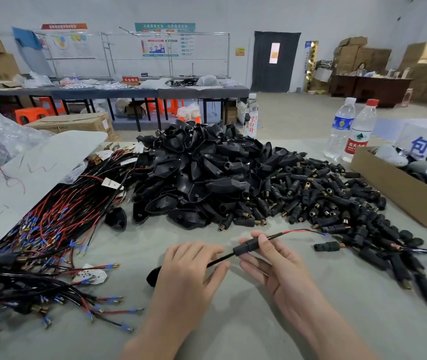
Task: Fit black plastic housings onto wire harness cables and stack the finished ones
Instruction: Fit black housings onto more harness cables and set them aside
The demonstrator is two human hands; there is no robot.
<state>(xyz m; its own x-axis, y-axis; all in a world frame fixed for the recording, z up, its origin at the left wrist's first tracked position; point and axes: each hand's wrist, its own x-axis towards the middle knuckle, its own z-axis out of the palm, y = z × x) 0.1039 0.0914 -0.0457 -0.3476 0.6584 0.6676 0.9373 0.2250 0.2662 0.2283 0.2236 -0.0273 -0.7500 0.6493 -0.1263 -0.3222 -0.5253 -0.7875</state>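
Assembly looks mid-fit near the surface's front edge: right grip clamps a small black housing threaded on the cable, left grip lies over the cable, clamped or not I cannot tell; next, likely slide the housing home, then stack it

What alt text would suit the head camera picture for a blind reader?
Two bare hands hold a black cable over a grey table: the left hand grips the cable, the right hand pinches a black sleeve on it. Behind lie a heap of black housings, small connectors to the right, wire harnesses left.
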